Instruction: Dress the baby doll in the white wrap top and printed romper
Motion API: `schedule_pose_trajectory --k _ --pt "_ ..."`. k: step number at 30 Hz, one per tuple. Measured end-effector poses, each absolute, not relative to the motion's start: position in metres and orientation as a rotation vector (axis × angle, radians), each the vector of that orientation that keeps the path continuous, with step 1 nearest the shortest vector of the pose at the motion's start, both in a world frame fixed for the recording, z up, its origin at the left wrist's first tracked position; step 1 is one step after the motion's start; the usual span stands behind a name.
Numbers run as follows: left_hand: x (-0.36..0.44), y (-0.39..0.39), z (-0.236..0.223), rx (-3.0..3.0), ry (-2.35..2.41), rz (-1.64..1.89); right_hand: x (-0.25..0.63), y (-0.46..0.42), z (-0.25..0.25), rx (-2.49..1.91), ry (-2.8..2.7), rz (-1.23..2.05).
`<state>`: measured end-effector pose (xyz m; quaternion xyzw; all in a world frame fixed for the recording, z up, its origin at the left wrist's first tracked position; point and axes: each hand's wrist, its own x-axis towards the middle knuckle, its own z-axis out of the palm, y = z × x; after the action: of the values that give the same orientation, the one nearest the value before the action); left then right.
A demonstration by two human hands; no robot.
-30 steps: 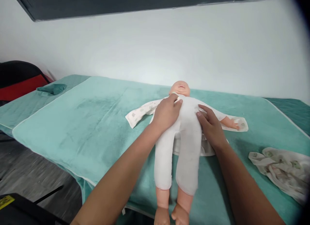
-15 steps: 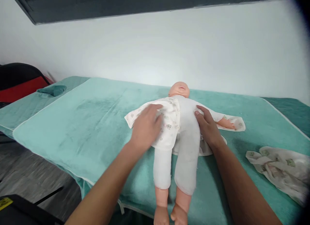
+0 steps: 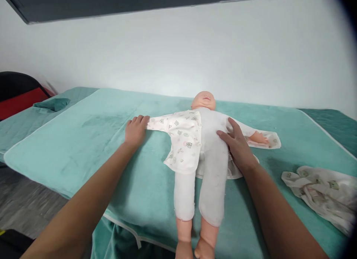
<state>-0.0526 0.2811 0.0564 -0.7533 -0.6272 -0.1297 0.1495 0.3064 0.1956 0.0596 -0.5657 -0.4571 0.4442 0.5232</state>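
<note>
— Teal terry towel covered the table; the baby doll lay on its back on it, head toward the wall.

— Hands?

— The left hand pinched the cuff of the printed baby shirt, its sleeve drawn out flat. The right hand lay open, palm down on the doll's torso, gripping nothing.

— Progress?

— By my judgement, about half: one front panel was laid over the chest; the other still lay spread under the doll's bare arm, nothing fastened.

— Containers?

— None seen. A crumpled printed garment lay loose near the right edge.
</note>
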Motion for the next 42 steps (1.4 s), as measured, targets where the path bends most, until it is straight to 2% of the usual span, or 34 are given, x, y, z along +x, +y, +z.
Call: schedule_pose_trajectory --k 4,8,11,15,21,31,36,39,42 --pt "-0.051 0.281 0.052 -2.121 -1.948 -0.427 0.303 0.195 0.058 -1.324 -1.088 1.046" --pt "-0.028 0.242 0.04 -2.01 -1.999 -0.744 0.303 0.196 0.056 -1.3 -1.112 1.101" --pt "-0.017 0.201 0.032 -2.128 -1.891 -0.958 0.303 0.196 0.055 -1.278 -1.129 1.134" --pt "-0.016 0.158 0.03 -2.424 -2.042 -1.211 0.299 0.194 0.061 -1.297 -1.093 1.214" --pt "0.0 0.14 0.036 -2.674 -1.957 -1.113 0.283 0.187 0.068 -1.257 -1.02 1.266" --pt "0.004 0.119 0.042 -2.773 -1.896 -1.316 0.279 0.192 0.062 -1.124 -0.985 1.284" --pt "0.002 0.113 0.039 -2.556 -1.824 -1.747 0.288 0.196 0.065 -1.257 -1.101 1.262" --pt "0.006 0.111 0.042 -2.572 -1.776 -1.764 0.299 0.198 0.065 -1.311 -1.173 1.162" --pt "0.014 0.105 0.047 -2.635 -1.805 -1.678 0.321 0.201 0.063 -1.397 -1.18 0.904"
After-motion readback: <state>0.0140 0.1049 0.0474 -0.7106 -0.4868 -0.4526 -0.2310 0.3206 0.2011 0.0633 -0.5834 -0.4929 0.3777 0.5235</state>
